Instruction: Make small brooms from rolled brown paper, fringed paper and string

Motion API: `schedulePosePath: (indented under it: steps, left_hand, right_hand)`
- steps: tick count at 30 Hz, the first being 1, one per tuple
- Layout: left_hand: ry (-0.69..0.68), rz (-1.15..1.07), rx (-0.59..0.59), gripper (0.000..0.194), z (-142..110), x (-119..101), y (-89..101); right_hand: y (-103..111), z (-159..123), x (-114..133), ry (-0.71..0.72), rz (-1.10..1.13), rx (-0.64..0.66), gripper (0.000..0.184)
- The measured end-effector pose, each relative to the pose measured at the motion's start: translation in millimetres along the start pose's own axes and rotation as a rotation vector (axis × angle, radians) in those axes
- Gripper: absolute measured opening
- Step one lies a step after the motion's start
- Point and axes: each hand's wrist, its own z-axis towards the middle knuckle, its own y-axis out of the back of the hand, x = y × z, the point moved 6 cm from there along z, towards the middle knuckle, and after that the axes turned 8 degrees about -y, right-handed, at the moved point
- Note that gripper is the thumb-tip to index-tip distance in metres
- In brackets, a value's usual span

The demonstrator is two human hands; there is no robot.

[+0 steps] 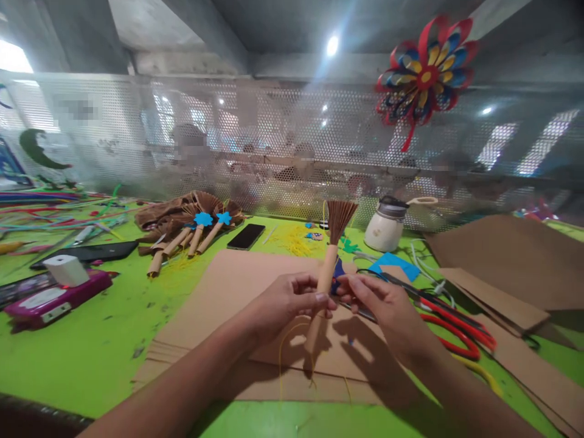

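My left hand [292, 301] grips a paper fan on a rolled handle. Its handle is a tan paper tube [326, 271], and brown pleated paper [340, 218] flares from the top. Held upright and slightly tilted, it has thin yellow string hanging below. Just to its right, the fingers of my right hand [376, 298] are pinched together at a dark blue piece [338, 272], partly hidden behind the tube. Under both hands lies a stack of brown cardboard sheets [241, 286]. Similar fans [196, 222] with light blue flower cutouts lie at the back left.
On the green table are a phone [246, 236], a white jar [384, 228] with a dark lid, and a purple power strip [59, 303]. Red-handled scissors [451, 334] and brown paper pieces [502, 261] lie right. A perforated metal screen [274, 134] stands behind.
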Motion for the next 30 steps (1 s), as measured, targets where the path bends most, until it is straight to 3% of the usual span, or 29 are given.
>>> schedulePosePath:
  steps: [4, 11, 16, 20, 23, 30]
  left_hand:
    - [0.003, 0.037, 0.066, 0.027, -1.8, -3.7, -9.7]
    - [0.017, 0.062, 0.144, 0.025, -5.5, -2.3, -20.3]
    - [0.067, 0.006, 0.134, 0.029, -4.6, 7.8, -18.6]
    - [0.041, -0.044, 0.137, 0.028, -3.5, 9.8, -18.6]
    - [-0.015, -0.086, 0.075, 0.028, -1.2, 5.3, -13.6]
    - [-0.057, -0.083, -0.261, 0.025, 6.0, 1.6, 24.2]
  right_hand:
    - [3.8, 4.0, 0.0, -0.023, 0.177, 0.012, 0.038]
    - [-0.2, 5.5, 0.3, -0.045, 0.246, 0.056, 0.030]
    - [-7.4, 6.3, -7.3, -0.120, 0.369, 0.138, 0.032]
    - [-7.5, 7.8, -12.3, -0.133, 0.397, 0.127, 0.032]
    - [-6.4, 7.7, -14.2, -0.134, 0.345, 0.087, 0.032]
    - [-1.9, 6.0, -12.7, -0.110, 0.182, -0.052, 0.033]
